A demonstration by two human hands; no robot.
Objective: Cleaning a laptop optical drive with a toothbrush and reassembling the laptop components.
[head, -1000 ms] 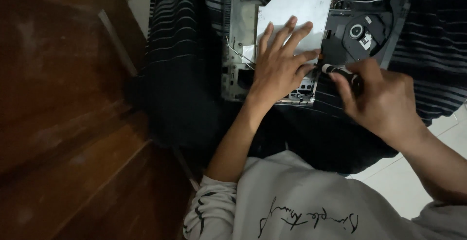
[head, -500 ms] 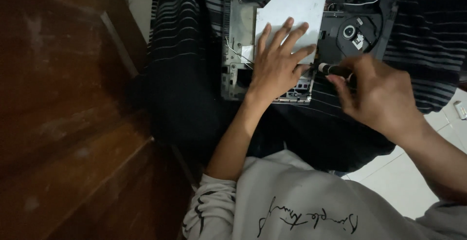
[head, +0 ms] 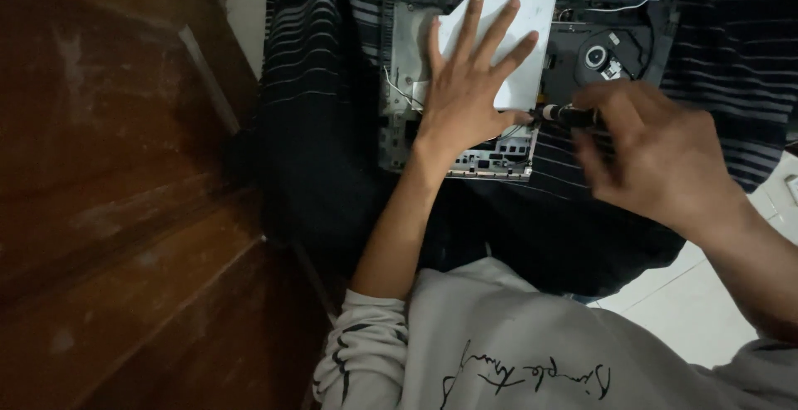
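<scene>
left hand (head: 470, 98): flat, fingers spread wide, palm down on white sheet; grips nothing
white sheet (head: 532, 52): lies on opened laptop, at 12 o'clock of view, mostly under left hand, top right corner bare
opened laptop (head: 399, 61): bottom cover off, bare insides showing, lies on striped cloth at 12 o'clock
right hand (head: 657, 156): at 3 o'clock of left hand, fingers curled closed around screwdriver; slightly blurred
screwdriver (head: 565, 114): dark handle with pale band, lies roughly level, tip end points to 9 o'clock, just beside left hand's little finger at laptop's right part; exact tip contact cannot tell
disc drive (head: 611, 56): round dark part with pale hub, at 12 o'clock of right hand, inside laptop
striped cloth (head: 324, 86): dark with thin pale stripes, under laptop, spreads to 9 and 3 o'clock
wooden furniture (head: 116, 210): brown, fills 9 o'clock side of view
grey sweatshirt (head: 515, 352): person's own, at 6 o'clock, dark script print
floor tiles (head: 665, 302): pale, at 4 o'clock
</scene>
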